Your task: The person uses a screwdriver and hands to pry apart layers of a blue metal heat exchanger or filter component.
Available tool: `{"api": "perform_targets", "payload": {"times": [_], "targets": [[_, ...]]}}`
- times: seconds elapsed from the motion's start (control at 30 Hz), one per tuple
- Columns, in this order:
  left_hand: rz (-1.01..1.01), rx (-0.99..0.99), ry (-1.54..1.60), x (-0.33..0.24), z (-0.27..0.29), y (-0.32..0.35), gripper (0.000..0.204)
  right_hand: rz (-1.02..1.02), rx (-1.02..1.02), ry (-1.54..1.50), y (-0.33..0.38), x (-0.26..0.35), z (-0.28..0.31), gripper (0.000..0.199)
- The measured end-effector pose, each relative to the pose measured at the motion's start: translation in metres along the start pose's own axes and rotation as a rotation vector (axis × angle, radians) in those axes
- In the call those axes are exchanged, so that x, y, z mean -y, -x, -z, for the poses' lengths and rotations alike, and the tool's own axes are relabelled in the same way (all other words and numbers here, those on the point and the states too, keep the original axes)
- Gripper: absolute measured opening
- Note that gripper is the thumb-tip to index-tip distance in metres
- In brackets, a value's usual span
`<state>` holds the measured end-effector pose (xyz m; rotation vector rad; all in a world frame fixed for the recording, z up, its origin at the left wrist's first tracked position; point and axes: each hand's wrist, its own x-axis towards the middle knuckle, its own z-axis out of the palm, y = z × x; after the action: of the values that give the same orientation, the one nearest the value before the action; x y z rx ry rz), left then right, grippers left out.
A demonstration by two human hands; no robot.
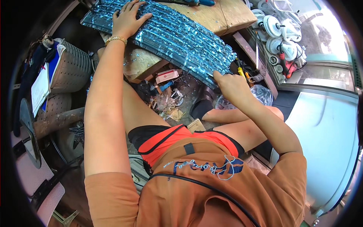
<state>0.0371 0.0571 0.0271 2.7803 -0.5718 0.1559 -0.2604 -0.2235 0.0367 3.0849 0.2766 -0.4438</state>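
A long, shiny blue slab [170,38] with rows of crinkled metallic ridges slants across the wooden bench before me, its right end hanging past the wood. My left hand [128,19], wearing a gold bracelet, rests flat on the slab's upper left part with its fingers apart. At the lower right corner, my right hand [232,87] is closed on the slab's edge; its thumb shows there, and the other fingers are partly hidden. Just beyond this hand lies a yellow-handled tool [241,72].
Scraps and a red-and-white box [168,76] lie below the slab between my legs. Perforated grey baskets [72,66] with papers stand at left. White plastic spools [274,28] and a red tool [289,68] sit at upper right. A pale blue panel [325,140] is at right.
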Motion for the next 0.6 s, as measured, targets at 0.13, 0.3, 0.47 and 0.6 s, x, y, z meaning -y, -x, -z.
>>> {"api": "perform_targets", "payload": {"times": [0.13,0.3,0.47,0.6], "targets": [[-0.034,-0.040,0.005,0.007,0.000,-0.004,0.069,0.000,-0.061,0.005,0.010,-0.004,-0.009,0.018],[-0.035,-0.031,0.019,0.001,0.001,0.003,0.070,-0.043,-0.110,0.066,0.028,-0.011,-0.019,0.015],[-0.047,-0.061,0.003,0.007,-0.005,-0.001,0.069,-0.084,-0.055,0.033,0.037,-0.019,-0.027,0.012],[-0.036,-0.018,0.052,-0.013,-0.022,-0.009,0.070,-0.191,0.017,0.241,0.090,-0.079,-0.059,0.013]]}}
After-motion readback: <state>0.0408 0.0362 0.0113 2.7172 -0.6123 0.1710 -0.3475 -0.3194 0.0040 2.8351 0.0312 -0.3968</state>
